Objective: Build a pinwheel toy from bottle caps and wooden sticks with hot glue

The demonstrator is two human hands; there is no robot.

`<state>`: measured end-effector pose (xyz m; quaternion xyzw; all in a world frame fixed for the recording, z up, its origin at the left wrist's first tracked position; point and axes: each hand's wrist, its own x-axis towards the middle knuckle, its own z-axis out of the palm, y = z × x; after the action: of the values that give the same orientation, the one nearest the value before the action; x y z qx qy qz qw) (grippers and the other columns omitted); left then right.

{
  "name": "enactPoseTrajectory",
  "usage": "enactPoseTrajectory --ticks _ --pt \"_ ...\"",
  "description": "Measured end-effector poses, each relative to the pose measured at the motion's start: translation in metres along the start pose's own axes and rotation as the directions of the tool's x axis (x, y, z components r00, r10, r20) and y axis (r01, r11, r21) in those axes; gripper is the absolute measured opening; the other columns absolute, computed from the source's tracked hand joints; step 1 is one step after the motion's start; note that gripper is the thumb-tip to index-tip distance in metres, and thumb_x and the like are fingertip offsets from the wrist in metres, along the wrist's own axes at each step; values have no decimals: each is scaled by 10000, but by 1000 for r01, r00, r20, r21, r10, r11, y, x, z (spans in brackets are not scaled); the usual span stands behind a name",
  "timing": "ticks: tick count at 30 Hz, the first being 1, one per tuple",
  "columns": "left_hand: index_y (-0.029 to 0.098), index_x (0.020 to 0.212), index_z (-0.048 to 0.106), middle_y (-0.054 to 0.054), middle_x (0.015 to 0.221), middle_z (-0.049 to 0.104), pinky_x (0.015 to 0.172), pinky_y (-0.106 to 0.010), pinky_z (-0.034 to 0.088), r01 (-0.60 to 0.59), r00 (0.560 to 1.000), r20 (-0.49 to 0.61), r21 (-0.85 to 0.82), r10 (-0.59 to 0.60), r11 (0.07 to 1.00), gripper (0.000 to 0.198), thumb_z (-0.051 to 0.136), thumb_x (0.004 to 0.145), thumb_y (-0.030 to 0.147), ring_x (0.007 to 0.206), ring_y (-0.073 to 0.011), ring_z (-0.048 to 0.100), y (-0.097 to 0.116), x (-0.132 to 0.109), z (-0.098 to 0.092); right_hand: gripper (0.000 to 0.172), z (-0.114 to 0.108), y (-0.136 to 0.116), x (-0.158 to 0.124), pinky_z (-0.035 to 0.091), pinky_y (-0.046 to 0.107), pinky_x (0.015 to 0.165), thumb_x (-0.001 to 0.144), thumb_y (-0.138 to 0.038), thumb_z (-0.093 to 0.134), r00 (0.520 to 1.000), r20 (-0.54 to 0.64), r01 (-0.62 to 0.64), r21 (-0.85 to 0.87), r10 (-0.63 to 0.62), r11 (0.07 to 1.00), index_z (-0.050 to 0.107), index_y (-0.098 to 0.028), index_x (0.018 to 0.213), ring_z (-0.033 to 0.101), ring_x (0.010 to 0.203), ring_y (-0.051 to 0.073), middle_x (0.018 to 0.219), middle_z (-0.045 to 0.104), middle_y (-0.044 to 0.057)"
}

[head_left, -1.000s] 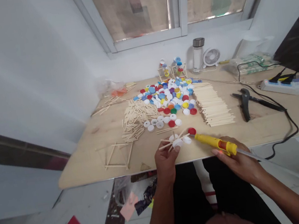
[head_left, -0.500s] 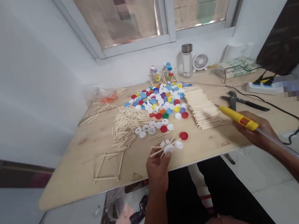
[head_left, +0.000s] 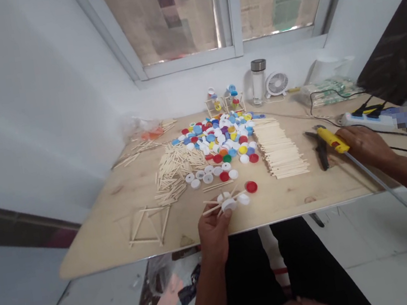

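The table is spreading across the middle of the frame before me. On it, the heap of colored caps is lying at upper centre, the loose short sticks are sprawling just left of it, and the long sticks are lying side by side right of centre. My right hand, at the right of the frame, is curling around the yellow glue gun; I cannot tell whether a finger is pressing its trigger. The gun's nose is pointing toward the upper left, at the head of the black cutter; whether the two are touching I cannot tell. The square stick frame is resting at lower left, out of both hands. My left hand, at lower centre, is pinching the white-cap spoked piece, thumb on its front cap, other fingers mostly hidden behind. A red cap is lying just beyond its right side.

I judge that I am in the middle of gluing caps onto the spokes, the gun away from the joint now. The next move seems to be calling for freeing my right fingers while keeping the left pinch steady, so that fresh glue is setting undisturbed.
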<state>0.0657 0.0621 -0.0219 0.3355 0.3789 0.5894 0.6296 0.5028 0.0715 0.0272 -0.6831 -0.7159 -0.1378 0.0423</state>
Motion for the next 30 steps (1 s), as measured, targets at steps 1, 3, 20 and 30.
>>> enactPoseTrajectory --ticks 1,3,20,30 --pt "164 798 657 -41 876 721 887 -309 477 -11 1000 -2 -19 10 1000 300 827 583 286 853 -172 669 0 0 0 206 1 2 1 401 381 786 809 -213 514 1000 4 -2 5 2 1000 615 -113 959 598 910 299 977 657 201" --pt "164 773 663 -38 874 720 876 -302 486 -18 1000 -5 -45 18 999 276 828 581 273 839 -164 669 1 1 0 207 5 5 3 400 364 800 806 -230 556 1000 14 -4 22 4 1000 633 -108 954 602 929 283 981 665 199" --pt "158 774 680 -63 852 729 814 -342 522 -4 1000 11 -170 6 985 276 827 574 279 796 -191 682 3 4 -1 327 -35 -62 12 467 381 738 788 -367 623 983 -47 -152 356 180 922 688 -171 1042 646 918 262 1070 693 161" --pt "172 832 697 -55 859 724 878 -357 497 -14 1000 -23 -194 10 981 319 830 568 293 845 -195 677 2 2 -1 319 -30 -235 31 470 433 871 885 -297 487 906 100 353 360 -411 864 594 -165 1156 588 1076 281 1174 637 138"
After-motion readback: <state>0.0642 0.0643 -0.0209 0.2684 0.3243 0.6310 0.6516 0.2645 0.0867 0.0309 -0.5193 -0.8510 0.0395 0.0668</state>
